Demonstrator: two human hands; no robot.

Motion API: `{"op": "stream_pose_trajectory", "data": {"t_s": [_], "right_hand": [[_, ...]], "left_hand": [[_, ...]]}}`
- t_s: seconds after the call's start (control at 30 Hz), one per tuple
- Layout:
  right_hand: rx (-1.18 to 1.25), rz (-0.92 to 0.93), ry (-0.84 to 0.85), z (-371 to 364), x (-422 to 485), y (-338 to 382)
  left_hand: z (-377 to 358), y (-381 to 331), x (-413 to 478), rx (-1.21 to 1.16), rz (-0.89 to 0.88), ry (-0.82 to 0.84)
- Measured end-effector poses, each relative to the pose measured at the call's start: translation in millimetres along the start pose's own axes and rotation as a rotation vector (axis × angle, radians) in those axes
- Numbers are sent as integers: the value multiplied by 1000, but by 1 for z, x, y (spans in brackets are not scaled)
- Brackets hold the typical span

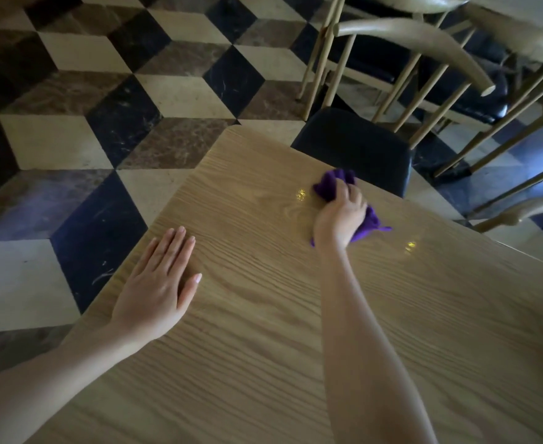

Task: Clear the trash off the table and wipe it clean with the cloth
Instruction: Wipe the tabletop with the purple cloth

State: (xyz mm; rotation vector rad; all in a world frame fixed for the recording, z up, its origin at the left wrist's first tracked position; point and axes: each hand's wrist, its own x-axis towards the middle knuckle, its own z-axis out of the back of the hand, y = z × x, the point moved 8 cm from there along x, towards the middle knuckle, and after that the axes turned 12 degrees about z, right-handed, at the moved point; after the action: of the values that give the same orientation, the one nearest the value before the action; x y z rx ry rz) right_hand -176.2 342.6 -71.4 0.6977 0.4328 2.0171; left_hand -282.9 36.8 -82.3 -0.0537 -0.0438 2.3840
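Head view: our right hand (340, 216) bunches the cloth (331, 184), left hand (158, 283) flat with fingers straight; we press across the table (263, 347) in overlapping strokes.

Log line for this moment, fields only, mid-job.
phase: wiping | right hand: grips purple cloth on table | left hand: flat on table near its edge

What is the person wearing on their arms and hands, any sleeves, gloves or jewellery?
Nothing that shows. No sleeve is in view on either arm. The left hand and the right hand have no gloves, and no ring, watch or bracelet can be seen. The left hand's nails are longish and neatly shaped.
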Motion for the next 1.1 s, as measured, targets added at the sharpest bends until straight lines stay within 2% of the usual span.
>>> {"op": "stream_pose_trajectory", "data": {"t_s": [0.17, 0.3, 0.37, 0.5, 0.63, 0.8, 0.97, 1.1], "right_hand": [[91, 260, 230, -80, -46, 141], [89, 382, 292, -81, -66, 158], [69, 446, 266, -65, -76, 147], [-8, 440, 148, -18, -100, 96], [-131, 328, 18, 45, -103, 11], [-225, 158, 15, 105, -104, -74], [-200, 46, 30, 119, -104, -98], [-52, 61, 35, 121, -103, -98]], "left_hand": [[1, 1, 1, -21, 34, 15], [4, 4, 3, -36, 39, 21], [4, 6, 2, -63, 39, 15], [2, 8, 3, -80, 34, 2], [0, 8, 3, -92, 36, 18], [0, 8, 2, -107, 40, 43], [1, 6, 1, -81, 49, 58], [1, 5, 2, -70, 44, 33]]}}
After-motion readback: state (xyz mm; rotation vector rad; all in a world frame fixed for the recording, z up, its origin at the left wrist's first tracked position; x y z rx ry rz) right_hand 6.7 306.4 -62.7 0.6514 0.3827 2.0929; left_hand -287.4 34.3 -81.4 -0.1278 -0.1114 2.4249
